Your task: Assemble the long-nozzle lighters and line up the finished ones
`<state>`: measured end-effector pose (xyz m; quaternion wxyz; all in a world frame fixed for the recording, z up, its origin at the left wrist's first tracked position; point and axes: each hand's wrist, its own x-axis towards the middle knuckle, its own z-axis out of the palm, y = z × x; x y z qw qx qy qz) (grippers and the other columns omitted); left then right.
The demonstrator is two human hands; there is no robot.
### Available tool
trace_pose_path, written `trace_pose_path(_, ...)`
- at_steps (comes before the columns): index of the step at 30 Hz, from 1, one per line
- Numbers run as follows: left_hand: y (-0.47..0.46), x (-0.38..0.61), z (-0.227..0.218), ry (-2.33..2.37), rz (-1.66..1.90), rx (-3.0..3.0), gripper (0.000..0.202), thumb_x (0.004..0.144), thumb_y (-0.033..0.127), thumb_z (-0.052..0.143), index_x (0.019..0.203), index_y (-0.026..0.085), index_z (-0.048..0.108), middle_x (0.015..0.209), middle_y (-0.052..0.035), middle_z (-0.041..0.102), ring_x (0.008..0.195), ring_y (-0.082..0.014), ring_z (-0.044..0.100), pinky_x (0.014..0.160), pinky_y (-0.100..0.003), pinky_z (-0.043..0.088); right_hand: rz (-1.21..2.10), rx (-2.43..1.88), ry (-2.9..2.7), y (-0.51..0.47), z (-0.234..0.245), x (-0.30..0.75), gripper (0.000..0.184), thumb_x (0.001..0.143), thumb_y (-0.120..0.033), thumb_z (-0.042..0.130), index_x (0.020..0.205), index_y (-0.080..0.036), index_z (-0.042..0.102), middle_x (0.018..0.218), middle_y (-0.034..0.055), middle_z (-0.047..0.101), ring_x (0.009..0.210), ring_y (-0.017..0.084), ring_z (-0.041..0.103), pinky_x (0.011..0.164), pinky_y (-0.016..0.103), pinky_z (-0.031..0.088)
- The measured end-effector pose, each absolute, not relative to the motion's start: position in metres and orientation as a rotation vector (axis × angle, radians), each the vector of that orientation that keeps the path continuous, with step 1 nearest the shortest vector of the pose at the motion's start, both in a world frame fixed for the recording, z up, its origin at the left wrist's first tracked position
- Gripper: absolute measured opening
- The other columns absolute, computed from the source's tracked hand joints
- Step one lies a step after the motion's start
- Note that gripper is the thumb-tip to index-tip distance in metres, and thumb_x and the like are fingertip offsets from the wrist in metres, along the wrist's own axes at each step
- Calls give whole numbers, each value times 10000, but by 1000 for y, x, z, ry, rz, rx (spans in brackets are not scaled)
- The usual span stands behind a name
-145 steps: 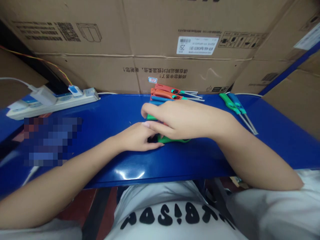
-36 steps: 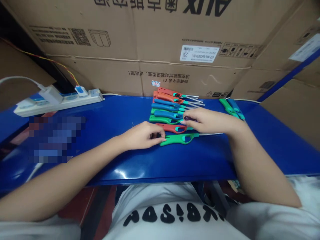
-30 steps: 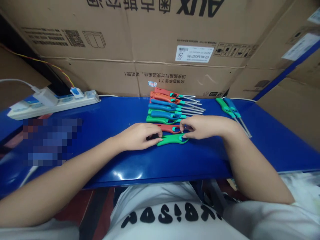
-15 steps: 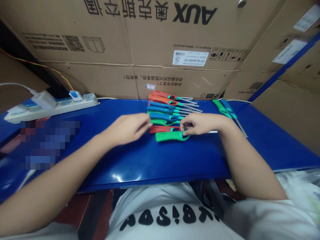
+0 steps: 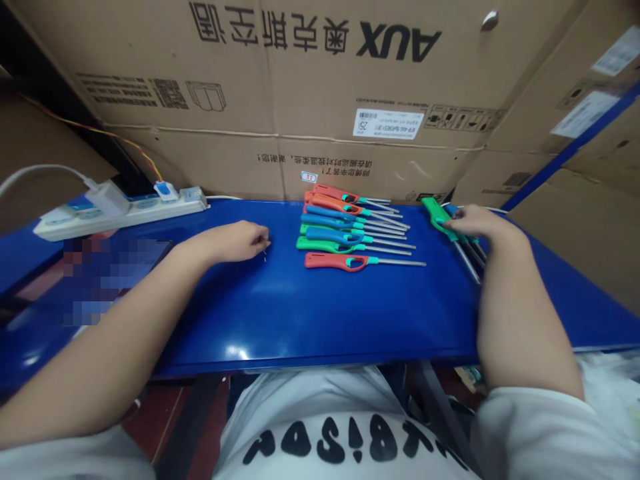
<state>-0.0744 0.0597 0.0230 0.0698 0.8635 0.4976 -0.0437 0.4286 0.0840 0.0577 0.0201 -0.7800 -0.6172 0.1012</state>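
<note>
My right hand (image 5: 470, 222) is closed at the back right on a green long-nosed gas lighter (image 5: 436, 213), whose metal tube points toward me. Under and beside it, partly covered by the hand, lies a blue lighter (image 5: 452, 209). My left hand (image 5: 240, 241) is on the left with curled fingers, apart from the lighters; small pale specks show below its fingertips, and what it holds, if anything, is hidden. Between the hands several red, orange, blue and green lighters lie in a stacked row, tubes to the right. A red lighter (image 5: 333, 261) lies nearest me.
A white power strip (image 5: 131, 212) with plugs and cables stands at the back left of the blue table (image 5: 320, 320). A large cardboard box (image 5: 280, 80) forms the back wall, with a small numbered label (image 5: 309, 177) at its foot. A blurred-out object (image 5: 115, 273) lies at left.
My right hand has carried the green lighter from the front of the row to the pair at the right. My left hand has drawn back leftward from the row.
</note>
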Motion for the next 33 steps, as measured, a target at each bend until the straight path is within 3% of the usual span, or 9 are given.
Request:
trace_pose_path(4,61,-77,26,1484,-153,2569,281,938,397,440,860,209,632,855,-67,718,712,-206,631,649,-283,424,381,-2503,-1816,86,46,438,349,854,-284,658,525,-212,569,609,110,628,570,164,521,603,352,364)
trace_pose_path(10,55,-69,30,1540,-25,2650,261,945,370,437,975,197,631,1006,-91,712,808,-234,653,677,-312,448,229,-2354,-1690,87,54,423,246,826,-272,702,652,-256,528,636,59,572,669,190,514,697,372,368)
trace_pose_path(14,39,-47,29,1376,310,2840,296,993,373,422,1074,188,639,1081,-95,681,947,-247,660,800,-341,501,5,-1961,-1766,84,61,384,286,901,-286,594,648,-255,464,683,50,547,709,201,497,704,352,363)
trace_pose_path(16,29,-32,25,1191,376,2884,328,1030,395,412,1123,191,652,1123,-95,678,1052,-248,652,895,-352,512,-24,-1833,-1806,80,60,356,270,947,-313,526,689,-238,501,730,45,567,731,198,515,711,333,376)
trace_pose_path(20,14,-9,12,1001,443,2830,379,1013,424,538,1301,191,618,1288,-114,661,1200,-268,613,1016,-394,503,155,-1284,-1837,62,52,298,331,980,-411,507,731,-211,594,738,28,560,710,174,530,703,314,412)
trace_pose_path(26,7,7,-4,914,651,2499,351,905,310,714,1223,171,663,1143,-92,738,1024,-226,688,925,-366,554,600,-931,-1741,26,35,234,531,951,-679,523,734,-200,599,628,-26,529,573,115,482,573,261,382)
trace_pose_path(29,2,11,-3,903,670,2379,408,828,342,803,1172,162,678,1060,-71,757,930,-205,706,865,-336,572,693,-853,-1719,14,25,217,522,927,-690,559,743,-203,572,655,-25,547,592,109,488,586,255,400)
trace_pose_path(33,-5,15,0,863,665,2368,318,820,327,814,1055,150,694,977,-53,751,870,-186,693,830,-309,567,719,-829,-1774,8,16,210,466,946,-636,576,748,-216,530,630,-43,512,575,105,455,582,256,388)
